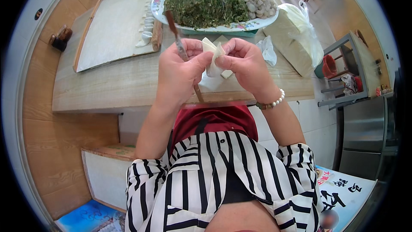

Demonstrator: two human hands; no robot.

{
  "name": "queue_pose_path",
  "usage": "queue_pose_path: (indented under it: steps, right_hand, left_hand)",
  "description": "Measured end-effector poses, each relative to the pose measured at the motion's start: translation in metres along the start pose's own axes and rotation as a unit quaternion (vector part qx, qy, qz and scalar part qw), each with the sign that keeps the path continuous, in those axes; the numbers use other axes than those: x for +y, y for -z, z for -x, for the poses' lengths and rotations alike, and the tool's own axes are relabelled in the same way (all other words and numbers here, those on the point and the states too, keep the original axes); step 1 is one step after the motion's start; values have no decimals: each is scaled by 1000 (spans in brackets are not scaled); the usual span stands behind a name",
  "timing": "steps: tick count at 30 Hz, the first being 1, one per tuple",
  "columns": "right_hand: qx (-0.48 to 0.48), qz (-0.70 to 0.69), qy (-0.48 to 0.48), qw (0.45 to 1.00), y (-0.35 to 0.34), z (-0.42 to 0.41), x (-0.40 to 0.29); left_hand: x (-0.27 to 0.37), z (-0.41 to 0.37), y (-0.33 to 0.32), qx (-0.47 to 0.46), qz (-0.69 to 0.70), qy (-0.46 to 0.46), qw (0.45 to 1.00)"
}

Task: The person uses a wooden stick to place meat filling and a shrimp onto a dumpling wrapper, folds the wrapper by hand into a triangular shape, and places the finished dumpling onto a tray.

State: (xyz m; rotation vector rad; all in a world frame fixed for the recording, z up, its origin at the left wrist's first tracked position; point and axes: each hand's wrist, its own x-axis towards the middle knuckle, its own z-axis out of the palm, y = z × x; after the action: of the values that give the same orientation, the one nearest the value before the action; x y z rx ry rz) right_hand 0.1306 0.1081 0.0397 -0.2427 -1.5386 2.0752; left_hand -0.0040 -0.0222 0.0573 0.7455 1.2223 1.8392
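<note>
Between my left hand (177, 71) and my right hand (252, 66) is a folded, pale dough wrapper (214, 66), pinched by the thumbs and fingers of both. A thin brown stick (172, 25), smeared whitish partway down, also runs through my left hand and slants toward the table edge. Whether filling lies inside the wrapper cannot be seen. Part of another pale wrapper (226, 74) shows below the hands. Just beyond them stands a flowered oval platter (156, 6), heaped with chopped green filling (206, 3) and a pile of peeled shrimp (259, 3).
Left of the platter, a wood-framed tray (119, 22) holds rows of folded dumplings (146, 37) along its right side. A plastic bag of pale wrappers (294, 38) and a crumpled white tissue (267, 51) lie to the right. Dark jars (61, 38) stand by the left wall.
</note>
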Motion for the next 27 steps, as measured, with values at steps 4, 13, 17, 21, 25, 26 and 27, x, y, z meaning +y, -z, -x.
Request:
queue_pose_path:
  steps: [4, 13, 17, 21, 25, 26, 27]
  right_hand:
    - [-13, 3, -16, 1000, -3, -10, -8]
    - [55, -37, 43, 997, -22, -3, 20]
    - [38, -69, 80, 994, -19, 5, 52]
    - [66, 89, 179, 978, -24, -8, 38]
    - [78, -52, 0, 996, -34, -19, 19]
    - [81, -69, -35, 994, -39, -23, 15]
    - [85, -87, -69, 990, -42, -27, 14]
  left_hand:
    - [-1, 5, 5, -3, 62, 8, 998]
    - [-16, -3, 8, 92, 144, -73, 983]
    - [-26, -6, 10, 80, 148, -77, 983]
    - [-21, -1, 8, 85, 53, -96, 990]
    - [-20, 10, 10, 82, -89, -130, 984]
    - [-15, 12, 10, 73, -87, -91, 989]
    - [-9, 16, 11, 62, -85, -50, 993]
